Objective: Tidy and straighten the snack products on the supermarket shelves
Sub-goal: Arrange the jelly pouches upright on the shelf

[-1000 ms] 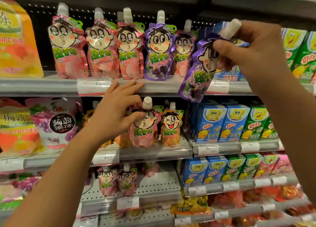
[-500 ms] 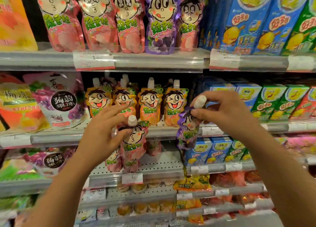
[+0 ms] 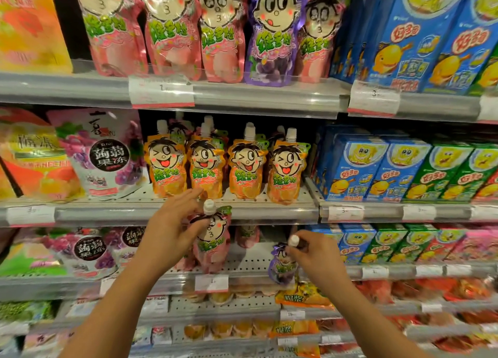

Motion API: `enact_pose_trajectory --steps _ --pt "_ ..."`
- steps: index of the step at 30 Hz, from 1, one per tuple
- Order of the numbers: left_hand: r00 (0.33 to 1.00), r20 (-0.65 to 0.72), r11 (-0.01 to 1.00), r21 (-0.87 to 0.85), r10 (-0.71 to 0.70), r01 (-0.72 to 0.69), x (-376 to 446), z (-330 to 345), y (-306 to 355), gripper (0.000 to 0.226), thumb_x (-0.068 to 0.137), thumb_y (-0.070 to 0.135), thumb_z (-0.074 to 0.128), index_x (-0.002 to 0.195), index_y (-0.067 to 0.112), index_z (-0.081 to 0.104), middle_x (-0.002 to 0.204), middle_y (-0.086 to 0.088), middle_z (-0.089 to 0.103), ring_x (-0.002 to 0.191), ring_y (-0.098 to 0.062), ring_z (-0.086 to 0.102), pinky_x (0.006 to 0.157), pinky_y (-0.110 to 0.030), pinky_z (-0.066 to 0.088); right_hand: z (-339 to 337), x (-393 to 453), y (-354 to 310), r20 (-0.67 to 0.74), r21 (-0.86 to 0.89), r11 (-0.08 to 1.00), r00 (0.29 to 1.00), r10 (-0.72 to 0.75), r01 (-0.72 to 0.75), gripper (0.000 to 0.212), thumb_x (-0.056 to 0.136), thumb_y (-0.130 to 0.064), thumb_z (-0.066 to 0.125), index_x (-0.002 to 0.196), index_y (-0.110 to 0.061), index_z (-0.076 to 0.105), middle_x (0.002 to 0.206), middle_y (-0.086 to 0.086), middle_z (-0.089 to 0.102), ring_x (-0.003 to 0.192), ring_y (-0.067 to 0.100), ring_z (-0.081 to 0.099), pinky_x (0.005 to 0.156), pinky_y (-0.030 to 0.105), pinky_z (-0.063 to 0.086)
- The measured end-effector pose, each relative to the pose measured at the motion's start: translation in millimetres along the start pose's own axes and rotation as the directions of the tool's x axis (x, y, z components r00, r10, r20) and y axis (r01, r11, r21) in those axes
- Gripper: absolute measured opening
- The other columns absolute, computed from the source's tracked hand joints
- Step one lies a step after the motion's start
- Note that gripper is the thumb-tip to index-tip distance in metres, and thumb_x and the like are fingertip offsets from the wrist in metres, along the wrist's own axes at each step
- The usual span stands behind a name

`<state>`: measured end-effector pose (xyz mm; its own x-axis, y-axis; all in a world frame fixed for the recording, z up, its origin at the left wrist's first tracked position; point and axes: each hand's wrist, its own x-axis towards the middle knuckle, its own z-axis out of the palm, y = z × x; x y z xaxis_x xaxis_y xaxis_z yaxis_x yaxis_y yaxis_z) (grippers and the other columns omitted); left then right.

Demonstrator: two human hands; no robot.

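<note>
My left hand [image 3: 167,233] grips a pink spouted jelly pouch [image 3: 213,247] by its upper part, holding it upright in front of the third shelf [image 3: 242,263]. My right hand [image 3: 315,255] pinches the white cap of a purple grape pouch [image 3: 283,266], which hangs over the same shelf's front edge. Another pink pouch [image 3: 246,235] stands further back on that shelf. Above, a row of orange pouches [image 3: 226,169] stands upright. On the top shelf a purple pouch [image 3: 272,34] stands among pink pouches [image 3: 167,29].
Blue and green snack boxes [image 3: 398,171] fill the shelves on the right. Large jelly bags [image 3: 99,153] sit on the left. Price tags [image 3: 211,282] line the shelf rails. Lower shelves hold orange and red packets [image 3: 301,298].
Both hands have come down from the top shelves to the third shelf, carrying the pink and purple pouches. The view has dropped lower and closer to the shelves.
</note>
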<state>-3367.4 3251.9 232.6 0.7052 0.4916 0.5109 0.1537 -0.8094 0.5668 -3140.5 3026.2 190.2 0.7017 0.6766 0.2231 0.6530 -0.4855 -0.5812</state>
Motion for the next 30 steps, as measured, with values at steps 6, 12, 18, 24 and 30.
enact_pose_trajectory --steps 6,12,18,24,30 --pt "0.999 0.041 0.999 0.045 0.028 -0.030 0 14 -13 0.016 0.087 0.048 0.062 0.081 0.035 0.054 0.152 0.019 0.044 0.148 -0.013 0.034 0.125 -0.039 0.012 31 17 5 -0.073 -0.028 0.998 0.995 0.062 -0.064 0.011 0.092 -0.030 0.071 0.096 -0.019 0.071 0.078 0.002 0.073 0.069 0.016 0.064 0.058 0.032 0.048" --pt "1.000 0.010 1.000 0.013 0.025 -0.025 -1 15 -23 0.027 0.089 0.052 0.054 0.084 0.027 0.062 0.147 0.038 0.038 0.147 0.002 0.030 0.122 -0.016 0.003 53 39 11 -0.010 -0.112 0.987 0.994 0.113 -0.114 0.017 0.096 -0.029 0.065 0.097 -0.012 0.069 0.079 0.009 0.072 0.072 0.027 0.066 0.061 0.037 0.051" --pt "1.000 0.014 1.000 -0.021 0.017 -0.017 -1 16 -25 0.020 0.089 0.048 0.057 0.089 0.029 0.063 0.147 0.038 0.041 0.147 0.005 0.029 0.123 -0.018 0.002 57 45 17 0.021 -0.123 0.988 0.995 0.100 -0.096 0.022 0.093 -0.027 0.069 0.110 -0.013 0.064 0.094 0.011 0.070 0.085 0.029 0.069 0.064 0.033 0.043" --pt "1.000 0.023 0.999 -0.033 0.014 -0.013 -1 17 -25 0.008 0.090 0.041 0.062 0.088 0.036 0.056 0.148 0.034 0.043 0.147 0.004 0.030 0.123 -0.018 0.001 50 13 22 -0.058 -0.029 0.999 0.998 -0.037 0.035 0.048 0.090 -0.019 0.066 0.136 -0.019 0.050 0.120 0.000 0.055 0.080 0.001 0.061 0.064 0.030 0.051" --pt "0.998 0.060 1.000 -0.007 0.011 -0.011 1 16 -23 0.019 0.086 0.055 0.057 0.085 0.037 0.062 0.152 0.027 0.042 0.149 -0.002 0.027 0.126 -0.037 0.006 30 -46 -13 -0.007 0.247 0.966 0.997 -0.078 0.077 0.025 0.093 -0.020 0.071 0.109 -0.039 0.067 0.109 -0.015 0.069 0.078 0.003 0.071 0.068 0.029 0.060"
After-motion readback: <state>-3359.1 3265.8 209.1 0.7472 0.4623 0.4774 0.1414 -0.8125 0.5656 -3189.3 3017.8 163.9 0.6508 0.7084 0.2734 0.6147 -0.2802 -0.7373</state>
